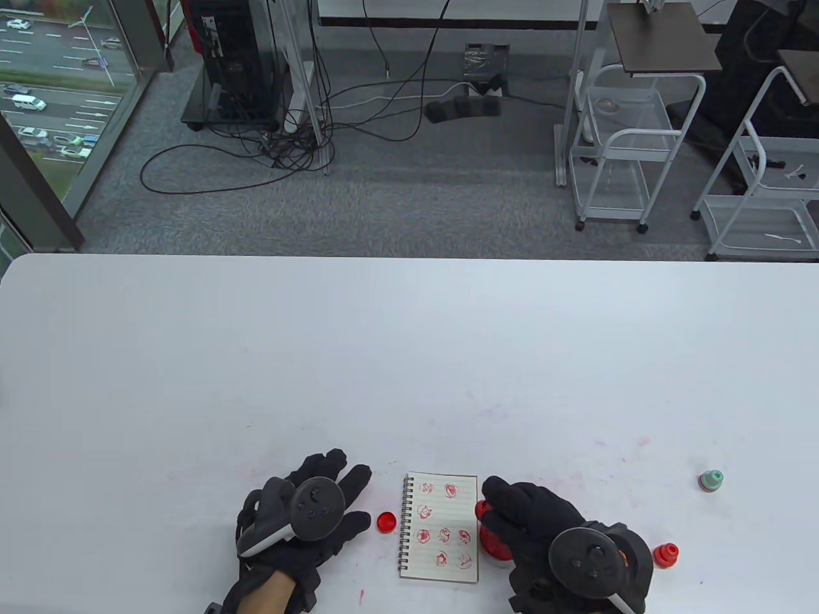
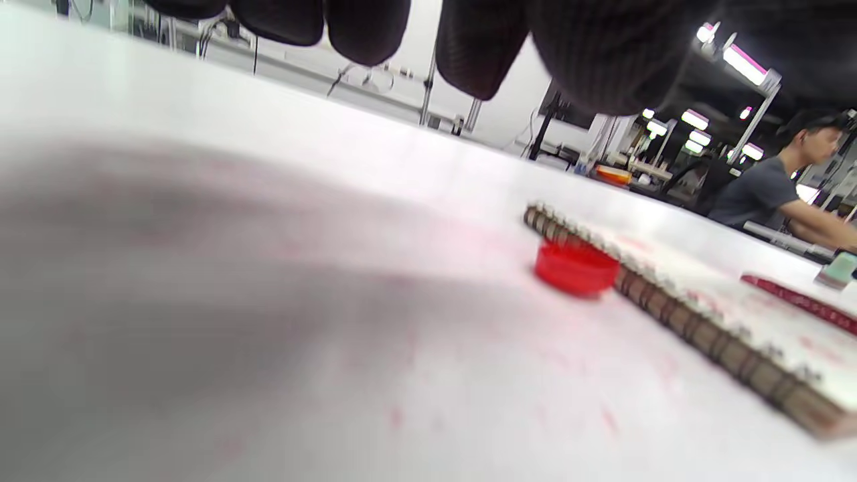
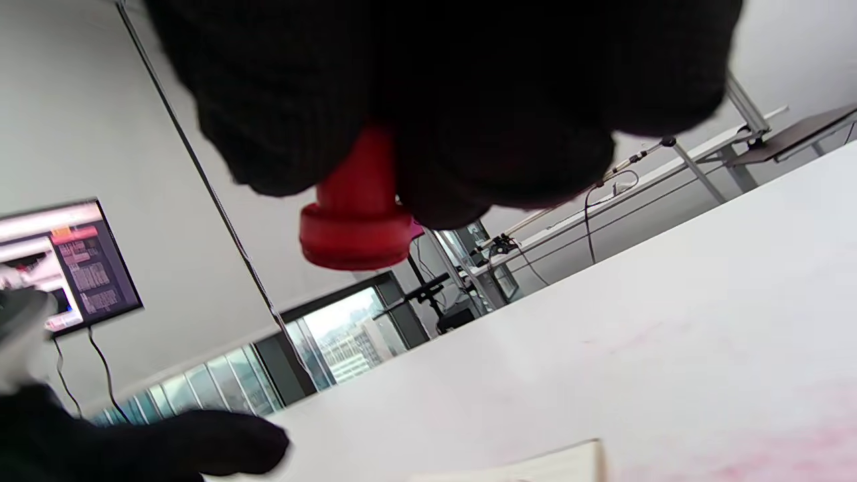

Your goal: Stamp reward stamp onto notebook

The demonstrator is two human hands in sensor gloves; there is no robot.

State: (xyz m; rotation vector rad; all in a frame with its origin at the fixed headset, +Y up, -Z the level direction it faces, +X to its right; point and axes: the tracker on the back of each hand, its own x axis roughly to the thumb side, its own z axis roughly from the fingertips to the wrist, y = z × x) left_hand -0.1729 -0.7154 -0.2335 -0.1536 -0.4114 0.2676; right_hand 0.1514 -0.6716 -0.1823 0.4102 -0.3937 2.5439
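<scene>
At notebook (image 1: 441, 527) right edge | gripping red stamp (image 3: 355, 214) in right hand (image 1: 544, 537), holding barrel | handling light, rigid | left hand (image 1: 301, 518) lying flat, fingers spread on bench (image 1: 409, 358)

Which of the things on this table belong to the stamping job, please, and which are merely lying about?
In the job:
- red stamp, held by the right hand
- spiral notebook
- red cap, beside the notebook's spiral

Lying about:
- second red stamp
- green stamp
- left hand, flat on the table
</scene>
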